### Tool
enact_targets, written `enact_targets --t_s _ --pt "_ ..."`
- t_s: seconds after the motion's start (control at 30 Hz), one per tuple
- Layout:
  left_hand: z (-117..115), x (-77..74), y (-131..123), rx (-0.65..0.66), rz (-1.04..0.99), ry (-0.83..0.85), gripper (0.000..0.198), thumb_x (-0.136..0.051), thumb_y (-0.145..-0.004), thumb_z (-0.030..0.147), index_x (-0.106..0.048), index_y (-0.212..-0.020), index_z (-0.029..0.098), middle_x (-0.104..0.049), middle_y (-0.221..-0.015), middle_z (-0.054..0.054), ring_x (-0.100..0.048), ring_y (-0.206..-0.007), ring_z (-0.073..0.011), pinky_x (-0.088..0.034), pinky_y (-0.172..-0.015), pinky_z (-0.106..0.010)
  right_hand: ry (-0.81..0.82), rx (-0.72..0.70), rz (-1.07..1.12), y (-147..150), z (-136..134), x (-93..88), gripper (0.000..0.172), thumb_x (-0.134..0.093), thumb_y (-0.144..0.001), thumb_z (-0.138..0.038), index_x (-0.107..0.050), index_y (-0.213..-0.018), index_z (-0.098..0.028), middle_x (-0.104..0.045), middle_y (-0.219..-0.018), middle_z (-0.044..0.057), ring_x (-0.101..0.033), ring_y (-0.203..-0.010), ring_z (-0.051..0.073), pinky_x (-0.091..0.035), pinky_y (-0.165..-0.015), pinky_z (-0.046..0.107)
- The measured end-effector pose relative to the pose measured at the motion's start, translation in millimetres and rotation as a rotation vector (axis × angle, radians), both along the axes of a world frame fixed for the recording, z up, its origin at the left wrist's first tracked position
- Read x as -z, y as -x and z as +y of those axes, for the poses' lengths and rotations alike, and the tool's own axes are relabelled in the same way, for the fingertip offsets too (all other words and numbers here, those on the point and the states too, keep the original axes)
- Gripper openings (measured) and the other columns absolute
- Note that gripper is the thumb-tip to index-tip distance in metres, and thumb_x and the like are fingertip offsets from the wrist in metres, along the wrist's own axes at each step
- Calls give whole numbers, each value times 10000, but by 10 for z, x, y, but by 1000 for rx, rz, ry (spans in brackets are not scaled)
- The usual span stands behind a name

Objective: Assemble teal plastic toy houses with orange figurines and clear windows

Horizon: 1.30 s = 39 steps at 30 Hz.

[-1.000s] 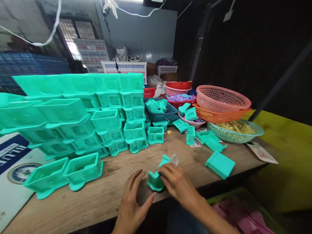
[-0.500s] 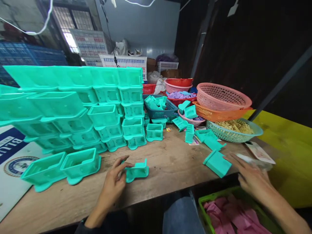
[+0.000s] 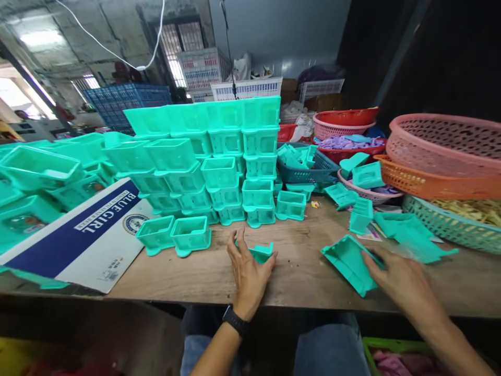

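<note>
My left hand (image 3: 248,274), with a dark watch on its wrist, spans a small turquoise plastic part (image 3: 261,254) on the table, fingers on its left and thumb on its right. Much of that part is hidden behind the hand. To the right, my right hand (image 3: 403,279) grips the edge of a larger turquoise plastic shell (image 3: 348,263), which is tilted with its hollow side toward me. Two turquoise box-shaped holders (image 3: 190,232) stand left of my left hand, in front of stacked holders (image 3: 260,141).
A printed cardboard box (image 3: 105,235) lies at left beside more turquoise holders. At right are loose turquoise pieces (image 3: 415,235), a stacked pink basket (image 3: 442,151) and a green basket (image 3: 434,222) of yellowish parts. Below the table edge sits a green crate (image 3: 395,344) with pink pieces.
The view has swung left. My left hand has closed around the small part from both sides. My right hand has reached the larger shell and taken hold; the shell is turned.
</note>
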<state>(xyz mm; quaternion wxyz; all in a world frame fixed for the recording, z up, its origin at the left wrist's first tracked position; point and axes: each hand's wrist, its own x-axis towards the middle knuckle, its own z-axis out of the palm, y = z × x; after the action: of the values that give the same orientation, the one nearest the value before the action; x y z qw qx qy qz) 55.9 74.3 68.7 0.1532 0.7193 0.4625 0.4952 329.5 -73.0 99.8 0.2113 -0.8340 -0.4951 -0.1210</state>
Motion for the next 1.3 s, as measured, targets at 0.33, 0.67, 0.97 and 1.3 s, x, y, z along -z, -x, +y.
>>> enact_targets --t_s 0.33,0.67,0.97,1.3 --pt "95 -14 711 636 -74 417 1073 -844 -652 167 -205 -1506 278 -336 -1609 -166 -341 -1528 -374 -287 -1270 -600 125 -257 471 546 -45 70 833 -600 -818 -743 -596 -1456 -207 -752 -1284 133 -725 -1153 396 -625 -891 491" --pt "-26 -16 664 675 -49 514 1232 -929 -657 277 -154 -1615 249 -283 -1674 -182 -288 -1563 -406 -272 -1281 -630 160 -644 610 1378 374 69 859 -613 -934 -541 -259 -1662 -254 -409 -1657 105 -455 -1487 312 -439 -1192 512" --pt "20 11 698 741 -46 500 1251 -973 -638 354 -193 -1612 272 -330 -1651 -155 -349 -1530 -401 -300 -1278 -600 346 -839 712 1118 601 127 1333 -871 -731 -356 67 -1677 -316 -139 -1754 122 -207 -1593 341 -280 -1267 560" --pt "-23 -23 848 739 -1 569 1254 -967 -629 300 -178 -1603 325 -317 -1660 -109 -350 -1526 -392 -322 -1269 -575 254 -856 613 1187 724 178 1419 -898 -664 -311 95 -1675 -243 -264 -1708 206 -356 -1539 364 -388 -1220 521"
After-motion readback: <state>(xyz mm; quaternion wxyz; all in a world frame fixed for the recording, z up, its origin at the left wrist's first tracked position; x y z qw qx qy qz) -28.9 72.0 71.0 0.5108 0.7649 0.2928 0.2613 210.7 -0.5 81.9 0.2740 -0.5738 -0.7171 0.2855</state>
